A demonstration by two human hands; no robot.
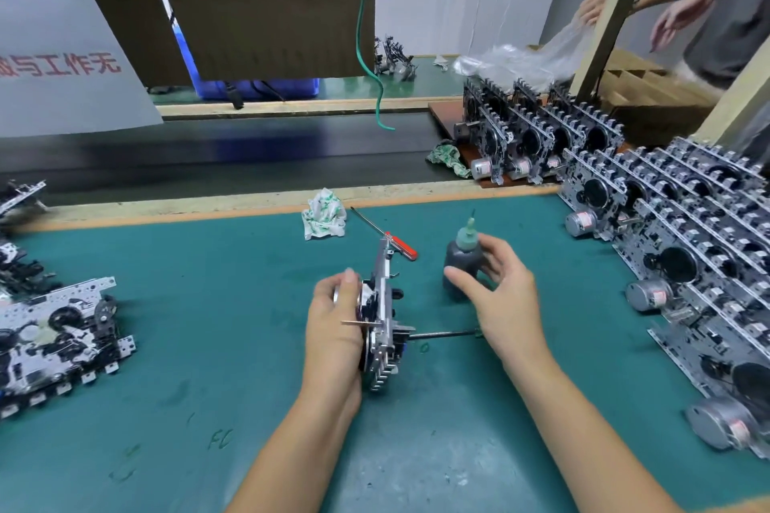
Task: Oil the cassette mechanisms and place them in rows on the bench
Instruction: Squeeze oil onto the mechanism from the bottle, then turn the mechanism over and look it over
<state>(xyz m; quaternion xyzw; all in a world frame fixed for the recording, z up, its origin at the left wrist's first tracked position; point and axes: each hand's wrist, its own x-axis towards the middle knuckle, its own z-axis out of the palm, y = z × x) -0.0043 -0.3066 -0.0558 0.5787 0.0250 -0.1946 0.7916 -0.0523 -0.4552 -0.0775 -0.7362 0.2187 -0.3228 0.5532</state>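
- Far left: un-oiled cassette mechanisms lie flat in a loose pile on the green bench mat, well apart from my hands.
- My left hand grips one cassette mechanism around its motor side, standing it on edge on the mat with the plate side-on to me. Grasp looks firm, fingers wrapped round.
- A screwdriver with a red handle lies just behind it; a crumpled rag sits further back near the bench edge.
- A thin metal rod lies on the mat to the right of the mechanism's base, running under my right wrist. Can't tell if it's attached.
- My right hand is around the dark oil bottle, thumb and fingertips at its sides, fingers relaxed, not clamped. Bottle stands upright on the mat, nozzle up.
- Step as I read it: take the bottle to oil the held unit. Get a full grip low on the body, tip the nozzle only once it's over the pivot, light squeeze, keep the left hand steady so the plate doesn't roll.
- Right: finished rows of mechanisms stand on edge, motors toward me. This one goes there afterwards.
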